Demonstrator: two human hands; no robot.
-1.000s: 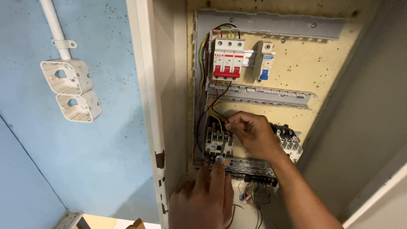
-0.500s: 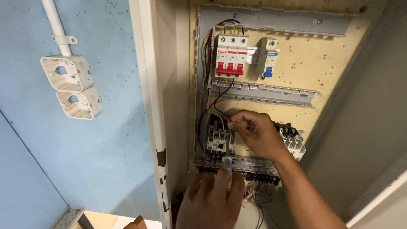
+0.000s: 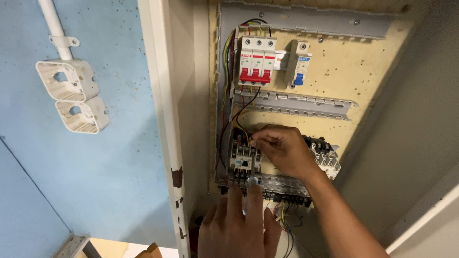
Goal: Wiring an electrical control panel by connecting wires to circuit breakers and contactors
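Note:
Inside an open wall cabinet, my right hand (image 3: 284,150) pinches thin wires (image 3: 242,125) just above a small white contactor (image 3: 244,158). Its fingertips are closed on them. My left hand (image 3: 239,229) reaches up from below, fingers stretched along what looks like a slim screwdriver with a clear handle (image 3: 252,180). Its tip sits at the contactor's lower terminals, above a black terminal strip (image 3: 282,195). My right hand partly hides a second block of terminals (image 3: 325,155).
A red-and-white triple breaker (image 3: 256,59) and a single white breaker (image 3: 299,63) sit on the top rail. Grey slotted ducts (image 3: 296,102) cross the yellow backplate. The chipped cabinet frame (image 3: 167,143) stands at left. On the blue wall are a conduit and two empty white boxes (image 3: 74,95).
The view has shifted slightly. My left hand has crept a little up toward the contactor. My right hand stays pinched on the wires.

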